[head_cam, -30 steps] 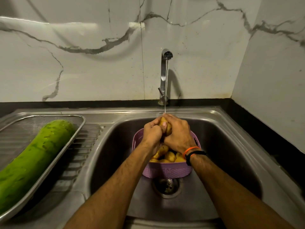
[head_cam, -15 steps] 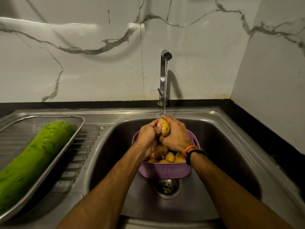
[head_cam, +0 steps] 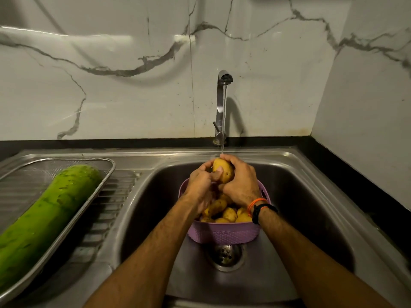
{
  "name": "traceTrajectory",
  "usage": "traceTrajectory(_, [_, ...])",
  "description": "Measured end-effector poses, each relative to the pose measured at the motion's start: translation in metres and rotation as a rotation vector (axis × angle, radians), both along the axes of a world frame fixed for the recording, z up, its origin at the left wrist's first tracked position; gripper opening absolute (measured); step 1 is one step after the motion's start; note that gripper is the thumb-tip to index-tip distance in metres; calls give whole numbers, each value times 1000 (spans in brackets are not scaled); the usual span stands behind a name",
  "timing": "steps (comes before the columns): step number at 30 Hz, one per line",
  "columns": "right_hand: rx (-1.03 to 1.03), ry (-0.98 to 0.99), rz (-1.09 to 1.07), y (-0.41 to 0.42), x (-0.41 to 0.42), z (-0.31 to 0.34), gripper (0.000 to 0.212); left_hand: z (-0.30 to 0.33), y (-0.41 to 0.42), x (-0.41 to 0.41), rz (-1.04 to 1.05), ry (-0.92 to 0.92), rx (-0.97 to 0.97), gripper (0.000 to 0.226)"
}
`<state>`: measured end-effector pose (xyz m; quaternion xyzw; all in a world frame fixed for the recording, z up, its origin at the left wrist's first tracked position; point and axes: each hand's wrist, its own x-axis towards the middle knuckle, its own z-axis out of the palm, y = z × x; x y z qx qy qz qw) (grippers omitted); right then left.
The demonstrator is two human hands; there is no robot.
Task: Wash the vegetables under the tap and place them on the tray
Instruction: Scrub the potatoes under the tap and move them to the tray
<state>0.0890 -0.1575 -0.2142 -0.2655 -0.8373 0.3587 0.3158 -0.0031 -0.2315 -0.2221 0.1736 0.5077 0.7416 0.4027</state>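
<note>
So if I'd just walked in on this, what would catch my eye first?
Probably the two hands at the middle of the sink: the left hand and right hand grip a yellow potato under the thin stream from the tap, right above a purple basket with more potatoes. Next, the big green gourd lying slantwise on the metal tray at the left.

Two bare forearms enter from the bottom edge of the frame, neither covered by a sleeve. The right wrist, just right of centre, wears a thin orange thread band [head_cam: 256, 202] and beside it a black braided cord bracelet [head_cam: 262, 211].
</note>
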Motion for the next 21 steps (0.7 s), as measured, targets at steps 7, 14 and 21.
traceTrajectory(7, [-146,40,-30,4,-3,-5,72,1,-1,-3,9,-16,18,37])
traceTrajectory(14, [-16,-28,27,1,-3,-3,78,-6,1,-2,7,101,-20,37])
traceTrajectory(21, [-22,0,9,5,-4,-7,76,-7,5,-1,68,60,-24,35])
